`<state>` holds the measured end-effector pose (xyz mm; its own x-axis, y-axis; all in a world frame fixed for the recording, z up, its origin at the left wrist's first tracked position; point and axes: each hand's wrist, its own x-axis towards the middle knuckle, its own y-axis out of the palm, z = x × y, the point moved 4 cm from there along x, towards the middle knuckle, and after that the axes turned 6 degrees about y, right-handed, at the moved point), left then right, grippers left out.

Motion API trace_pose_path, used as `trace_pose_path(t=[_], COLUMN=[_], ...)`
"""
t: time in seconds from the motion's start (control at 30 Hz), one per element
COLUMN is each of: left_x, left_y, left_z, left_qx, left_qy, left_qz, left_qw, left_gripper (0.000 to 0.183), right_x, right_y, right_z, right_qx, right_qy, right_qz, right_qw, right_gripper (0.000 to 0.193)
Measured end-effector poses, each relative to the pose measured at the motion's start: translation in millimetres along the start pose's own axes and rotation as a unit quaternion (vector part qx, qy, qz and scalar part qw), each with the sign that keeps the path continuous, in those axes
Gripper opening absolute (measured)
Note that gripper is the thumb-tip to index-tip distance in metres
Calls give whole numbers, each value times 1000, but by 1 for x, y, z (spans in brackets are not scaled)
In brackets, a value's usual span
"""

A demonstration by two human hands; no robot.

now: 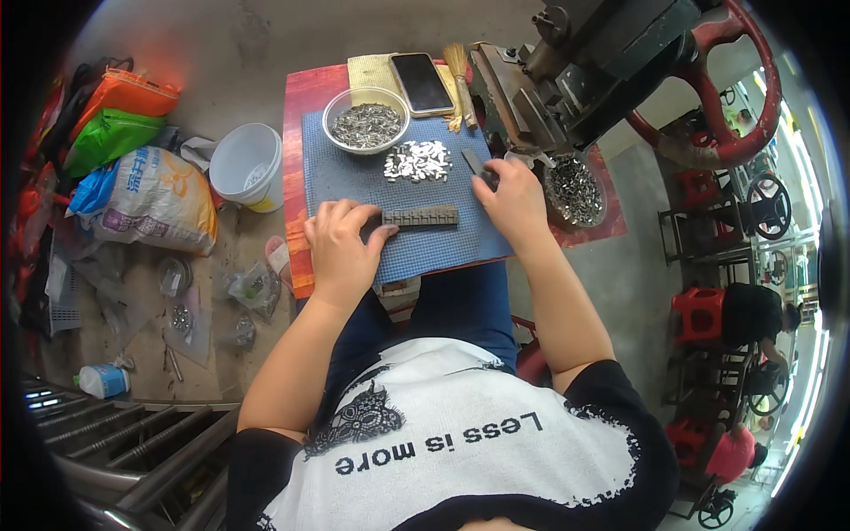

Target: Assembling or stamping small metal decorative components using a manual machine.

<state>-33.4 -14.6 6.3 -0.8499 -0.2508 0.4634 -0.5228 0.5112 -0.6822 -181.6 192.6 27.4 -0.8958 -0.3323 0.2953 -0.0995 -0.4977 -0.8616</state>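
On a blue textured mat lies a dark metal bar with a row of notches along it. My left hand grips its left end between thumb and fingers. To the right, my right hand is closed on a small dark flat metal piece that sticks out past the fingertips. Beyond the notched bar is a loose pile of small shiny metal parts. Behind it stands a clear round bowl filled with similar small parts.
A phone and a straw brush lie at the table's far edge. A press machine with a red handwheel rises at right, above a bowl of metal parts. A white bucket and bags stand at left. People work at far right.
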Motion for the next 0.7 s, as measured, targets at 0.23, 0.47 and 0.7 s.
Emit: trace_pose_path(t=[0.23, 0.47, 0.7], left_x=[-11, -22, -23], left_y=[-7, -8, -8], left_z=[-15, -21, -21], left_qx=[-12, -12, -15], left_qy=[33, 43, 46], left_qz=[10, -11, -14], left_qw=[999, 999, 999], left_gripper=[21, 21, 21], right_x=[10, 16, 17], right_y=[11, 38, 46], right_z=[72, 96, 94], right_qx=[148, 11, -22], right_qy=[-139, -152, -257], right_qz=[229, 325, 317], right_qw=[952, 933, 913], right_gripper=[17, 19, 20])
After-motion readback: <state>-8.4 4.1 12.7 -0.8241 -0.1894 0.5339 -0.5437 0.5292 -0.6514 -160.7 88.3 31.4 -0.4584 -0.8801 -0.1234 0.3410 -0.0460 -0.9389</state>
